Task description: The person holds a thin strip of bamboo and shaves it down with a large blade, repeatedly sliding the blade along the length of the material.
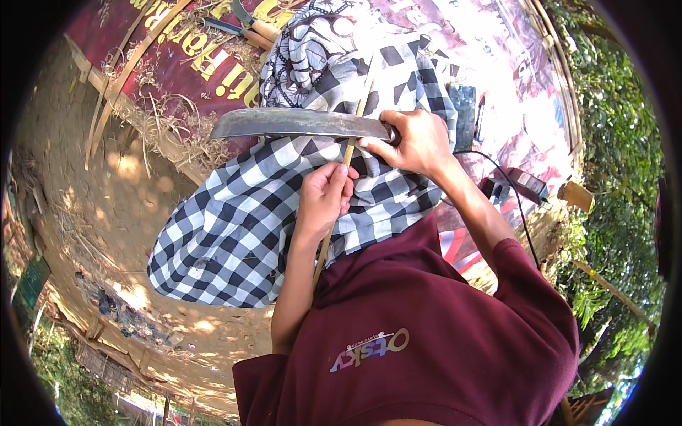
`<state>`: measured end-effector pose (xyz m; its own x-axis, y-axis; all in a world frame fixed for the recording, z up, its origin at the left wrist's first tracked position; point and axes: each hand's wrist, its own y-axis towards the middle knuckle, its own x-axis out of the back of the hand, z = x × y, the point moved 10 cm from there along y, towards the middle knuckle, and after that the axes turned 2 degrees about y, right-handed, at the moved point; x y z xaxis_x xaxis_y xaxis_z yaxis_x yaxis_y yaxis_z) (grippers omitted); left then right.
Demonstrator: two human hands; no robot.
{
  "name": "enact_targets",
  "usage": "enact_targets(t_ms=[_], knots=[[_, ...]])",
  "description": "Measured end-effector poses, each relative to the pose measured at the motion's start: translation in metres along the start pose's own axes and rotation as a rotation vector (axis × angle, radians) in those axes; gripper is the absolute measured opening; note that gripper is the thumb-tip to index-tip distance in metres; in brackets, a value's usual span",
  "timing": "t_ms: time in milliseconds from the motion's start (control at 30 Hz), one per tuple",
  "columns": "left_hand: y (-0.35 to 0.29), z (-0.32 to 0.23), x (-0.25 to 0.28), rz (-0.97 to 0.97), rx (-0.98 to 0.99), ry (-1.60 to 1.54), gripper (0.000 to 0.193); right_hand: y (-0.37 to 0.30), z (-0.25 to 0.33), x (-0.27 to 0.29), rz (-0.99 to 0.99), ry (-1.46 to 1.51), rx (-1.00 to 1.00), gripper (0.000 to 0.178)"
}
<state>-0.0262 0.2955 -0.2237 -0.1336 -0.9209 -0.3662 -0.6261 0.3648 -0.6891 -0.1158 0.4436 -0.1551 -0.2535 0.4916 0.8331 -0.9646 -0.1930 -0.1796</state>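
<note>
In my right hand is the handle of a machete, its long dark blade pointing left across my lap. The thumb of that hand lies extended below the handle. My left hand pinches a thin bamboo strip between thumb and fingers. The strip runs from beside my left forearm up under the blade and on over the cloth. Blade and strip cross just above my left hand; whether they touch I cannot tell. A black-and-white checked cloth covers my legs beneath both hands.
Curly shavings lie along the platform edge at left. Wooden-handled knives rest at the far left on a maroon printed sheet. At right are a dark phone-like slab, a small box and a black cable. Bare ground lies left.
</note>
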Motion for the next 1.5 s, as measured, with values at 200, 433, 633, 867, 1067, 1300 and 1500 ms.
enact_targets(t_ms=[200, 433, 633, 867, 1067, 1300, 1500], knots=[[0.012, -0.011, -0.008, -0.119, -0.093, 0.001, 0.029, -0.001, 0.018, 0.0, 0.017, -0.074, 0.109, 0.06], [0.001, -0.002, -0.015, 0.054, 0.059, -0.143, 0.03, -0.001, 0.009, -0.001, -0.006, -0.017, 0.075, 0.05], [-0.006, 0.009, -0.008, 0.059, 0.019, -0.045, 0.031, 0.001, 0.0, -0.005, -0.036, 0.056, 0.034, 0.056], [0.015, -0.006, -0.021, -0.01, -0.062, -0.004, 0.032, 0.0, -0.007, -0.009, 0.003, 0.094, 0.053, 0.053], [0.004, -0.038, -0.014, -0.237, -0.409, 0.587, 0.03, -0.001, -0.006, -0.01, -0.001, 0.052, 0.055, 0.056], [-0.013, -0.06, -0.02, -0.283, -0.451, 0.812, 0.024, -0.005, -0.001, -0.016, -0.004, 0.002, 0.099, 0.054], [-0.045, -0.043, -0.013, -0.292, -0.306, 0.756, 0.027, -0.007, -0.022, -0.011, -0.1, 0.066, 0.01, 0.054]])
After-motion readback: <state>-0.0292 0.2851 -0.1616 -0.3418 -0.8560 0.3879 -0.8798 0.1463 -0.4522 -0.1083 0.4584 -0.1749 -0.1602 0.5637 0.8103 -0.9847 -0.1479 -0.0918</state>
